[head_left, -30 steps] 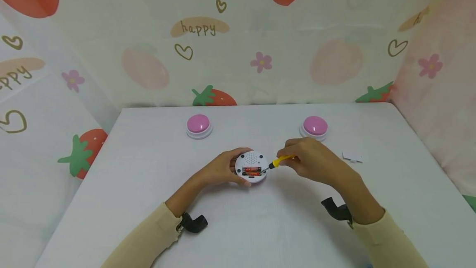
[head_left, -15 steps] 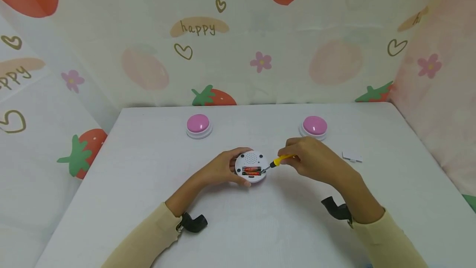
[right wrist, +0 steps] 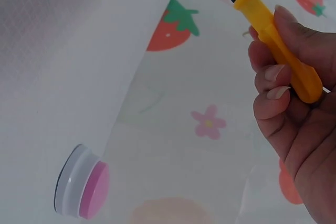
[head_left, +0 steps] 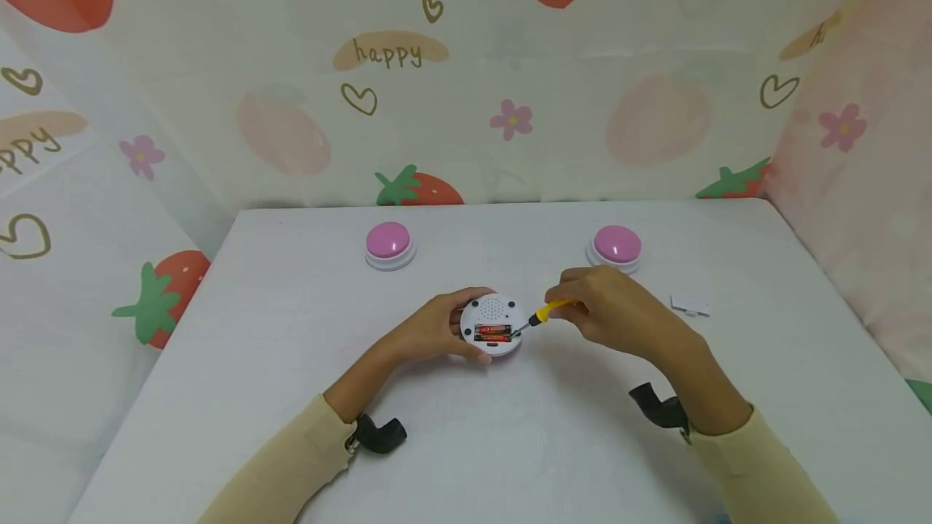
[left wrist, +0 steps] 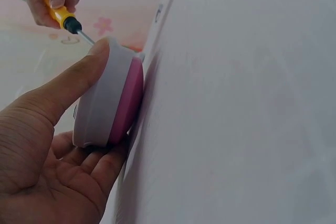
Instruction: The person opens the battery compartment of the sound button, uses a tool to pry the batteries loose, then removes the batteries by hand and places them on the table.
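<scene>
White plastic forms the round button unit [head_left: 492, 311], which is underside up near the middle of the desk [head_left: 473, 451], its pink dome [left wrist: 127, 100] facing the surface and two red batteries [head_left: 492, 330] bare in their bay. The left grip [head_left: 435, 330] clasps the side wall [left wrist: 109, 87], thumb on the near edge; the right grip [head_left: 610, 307] pinches a yellow screwdriver [head_left: 543, 315], its tip at the bay's right end. The shell should handle as light, stiff and somewhat slick, best held round that wall; the battery wrappers could nick under the metal tip
</scene>
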Available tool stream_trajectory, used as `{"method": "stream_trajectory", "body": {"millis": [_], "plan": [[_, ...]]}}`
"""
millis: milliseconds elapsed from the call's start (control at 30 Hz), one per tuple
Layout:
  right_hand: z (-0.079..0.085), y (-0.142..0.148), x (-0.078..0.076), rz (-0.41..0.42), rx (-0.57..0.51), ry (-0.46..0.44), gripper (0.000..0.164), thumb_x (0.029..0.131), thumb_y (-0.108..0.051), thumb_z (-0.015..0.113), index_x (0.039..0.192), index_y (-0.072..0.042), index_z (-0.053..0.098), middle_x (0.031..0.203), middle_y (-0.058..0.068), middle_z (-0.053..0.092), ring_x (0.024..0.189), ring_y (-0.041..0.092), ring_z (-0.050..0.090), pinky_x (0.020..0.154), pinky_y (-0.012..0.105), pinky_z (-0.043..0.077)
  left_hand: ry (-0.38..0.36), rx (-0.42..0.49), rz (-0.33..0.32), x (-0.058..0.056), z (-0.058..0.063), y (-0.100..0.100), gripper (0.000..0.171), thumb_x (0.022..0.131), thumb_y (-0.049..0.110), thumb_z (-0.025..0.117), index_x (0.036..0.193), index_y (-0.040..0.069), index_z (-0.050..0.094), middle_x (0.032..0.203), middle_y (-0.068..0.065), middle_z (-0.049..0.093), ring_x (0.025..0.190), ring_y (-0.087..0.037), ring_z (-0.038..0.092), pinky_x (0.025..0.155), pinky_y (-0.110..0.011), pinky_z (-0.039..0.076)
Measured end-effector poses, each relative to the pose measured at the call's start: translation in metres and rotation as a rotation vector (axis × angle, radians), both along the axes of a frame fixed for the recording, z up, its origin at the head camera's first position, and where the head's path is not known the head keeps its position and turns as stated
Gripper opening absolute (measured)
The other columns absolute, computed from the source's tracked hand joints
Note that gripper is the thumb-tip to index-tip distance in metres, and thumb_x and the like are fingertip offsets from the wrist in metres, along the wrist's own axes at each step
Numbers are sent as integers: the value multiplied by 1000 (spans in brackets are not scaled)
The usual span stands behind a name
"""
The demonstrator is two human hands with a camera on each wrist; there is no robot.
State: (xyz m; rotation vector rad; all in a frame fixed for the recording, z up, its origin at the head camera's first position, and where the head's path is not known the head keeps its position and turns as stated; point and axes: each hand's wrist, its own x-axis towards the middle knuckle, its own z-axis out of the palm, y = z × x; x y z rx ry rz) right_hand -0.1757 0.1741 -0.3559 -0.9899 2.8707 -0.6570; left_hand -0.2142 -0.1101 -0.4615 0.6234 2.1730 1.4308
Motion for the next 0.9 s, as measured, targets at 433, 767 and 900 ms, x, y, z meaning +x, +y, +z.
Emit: {"method": "stream_trajectory", "body": {"millis": [433,767,900], "plan": [[-3,-7,5,41,-55,66,18,86,-4,80,104,-4,79,88,-1,69,75,12,63,67,19,55,41,-14,4,0,-2,1,94,71,16,95,151,16,47,143,-6,55,122,-22,59,100,-29,52],[-5,-13,9,58,-57,149,19,84,-3,82,103,-4,78,86,-1,66,76,13,62,67,19,55,77,-40,13,0,-4,1,93,70,22,96,150,16,49,139,-5,58,116,-20,62,97,-28,53],[-6,-15,9,77,-68,164,19,83,0,81,101,-3,78,85,-1,65,75,13,62,67,19,55,84,-50,19,0,-3,1,93,70,23,96,150,16,49,138,-4,59,114,-20,63,96,-27,54]]}}
